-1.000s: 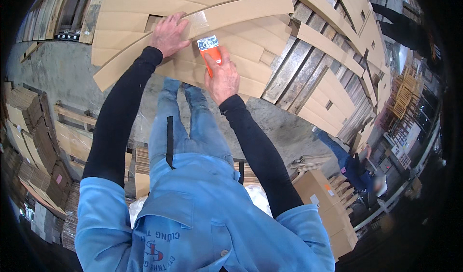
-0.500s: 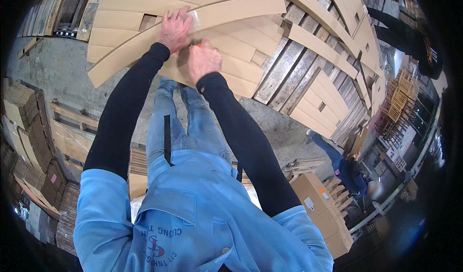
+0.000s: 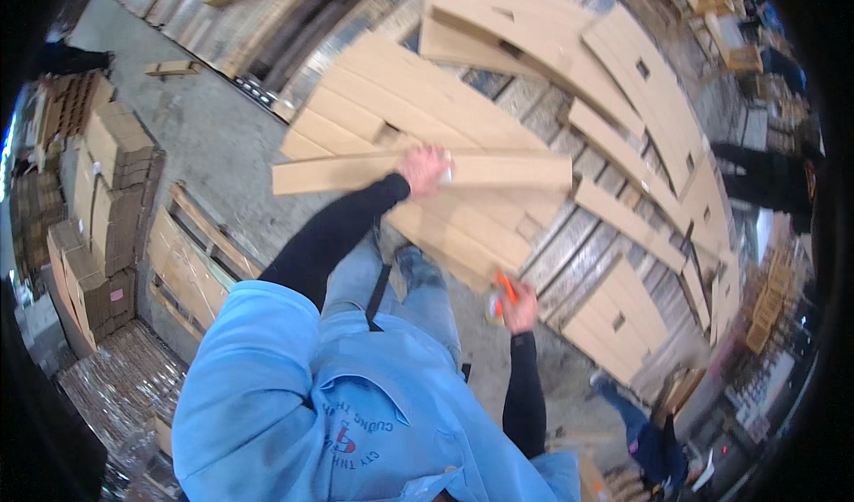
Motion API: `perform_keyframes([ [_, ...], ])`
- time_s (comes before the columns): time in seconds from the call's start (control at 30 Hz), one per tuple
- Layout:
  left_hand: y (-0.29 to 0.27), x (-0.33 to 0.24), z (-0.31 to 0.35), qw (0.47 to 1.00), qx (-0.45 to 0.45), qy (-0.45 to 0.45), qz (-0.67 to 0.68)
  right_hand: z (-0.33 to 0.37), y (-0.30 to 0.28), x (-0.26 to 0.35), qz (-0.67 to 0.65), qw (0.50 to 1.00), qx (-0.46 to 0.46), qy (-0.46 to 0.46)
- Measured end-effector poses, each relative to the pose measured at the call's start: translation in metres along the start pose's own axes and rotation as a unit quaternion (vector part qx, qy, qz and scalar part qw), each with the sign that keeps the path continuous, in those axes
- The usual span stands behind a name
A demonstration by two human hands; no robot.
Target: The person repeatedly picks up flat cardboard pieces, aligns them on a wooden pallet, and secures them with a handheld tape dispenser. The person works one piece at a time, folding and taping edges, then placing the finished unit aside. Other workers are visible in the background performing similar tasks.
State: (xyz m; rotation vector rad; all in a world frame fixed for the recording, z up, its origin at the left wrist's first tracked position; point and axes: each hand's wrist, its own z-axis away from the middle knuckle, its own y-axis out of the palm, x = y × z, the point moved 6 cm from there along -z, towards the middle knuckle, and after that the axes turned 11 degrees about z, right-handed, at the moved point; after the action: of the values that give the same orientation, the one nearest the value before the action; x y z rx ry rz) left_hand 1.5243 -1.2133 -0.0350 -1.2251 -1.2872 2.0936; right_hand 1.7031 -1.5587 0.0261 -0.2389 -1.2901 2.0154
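My left hand (image 3: 422, 171) is closed over the middle of a long, narrow cardboard strip (image 3: 507, 171). A small shiny white patch, which looks like clear tape, shows beside its fingers. The strip lies across a broad, scored cardboard sheet (image 3: 365, 93) with a small rectangular cut-out. My right hand (image 3: 520, 311) is lower and to the right, off the sheet's near edge. It grips an orange tape dispenser (image 3: 504, 290), partly hidden by the fingers and blurred.
Slatted wooden pallets (image 3: 578, 235) bear more cardboard pieces (image 3: 614, 315). Stacked folded cartons (image 3: 120, 191) and a wooden pallet (image 3: 191, 262) stand at the left. A co-worker (image 3: 654, 440) bends at the lower right; another person's dark-clothed legs (image 3: 761, 177) show at the far right.
My right hand has drawn away from the strip, down and to the right, with the orange dispenser. My left hand stays on the strip. The view has turned and shifted.
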Motion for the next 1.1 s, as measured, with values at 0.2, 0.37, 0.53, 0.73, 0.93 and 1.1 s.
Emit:
perform_keyframes([
  [0.2, -0.088, 0.034, 0.083, 0.993, 0.010, 0.088, -0.071, 0.067, 0.012, -0.074, -0.094, 0.982, -0.033, 0.158],
  [0.37, -0.245, 0.178, 0.091, 0.976, -0.108, 0.095, -0.163, 0.082, 0.053, -0.090, -0.100, 0.966, -0.070, 0.226],
  [0.53, -0.498, 0.283, 0.064, 0.840, -0.335, -0.006, -0.426, 0.084, 0.061, -0.022, -0.218, 0.946, -0.069, 0.231],
  [0.73, -0.460, 0.310, 0.024, 0.936, -0.202, -0.042, -0.287, 0.074, 0.098, 0.037, -0.227, 0.929, -0.177, 0.234],
  [0.93, -0.113, 0.237, 0.096, 0.976, 0.143, 0.072, -0.151, 0.071, 0.084, 0.064, -0.393, 0.854, -0.230, 0.250],
  [1.1, -0.010, 0.133, 0.148, 0.969, 0.192, 0.107, -0.116, 0.074, 0.055, 0.041, -0.552, 0.721, -0.204, 0.366],
])
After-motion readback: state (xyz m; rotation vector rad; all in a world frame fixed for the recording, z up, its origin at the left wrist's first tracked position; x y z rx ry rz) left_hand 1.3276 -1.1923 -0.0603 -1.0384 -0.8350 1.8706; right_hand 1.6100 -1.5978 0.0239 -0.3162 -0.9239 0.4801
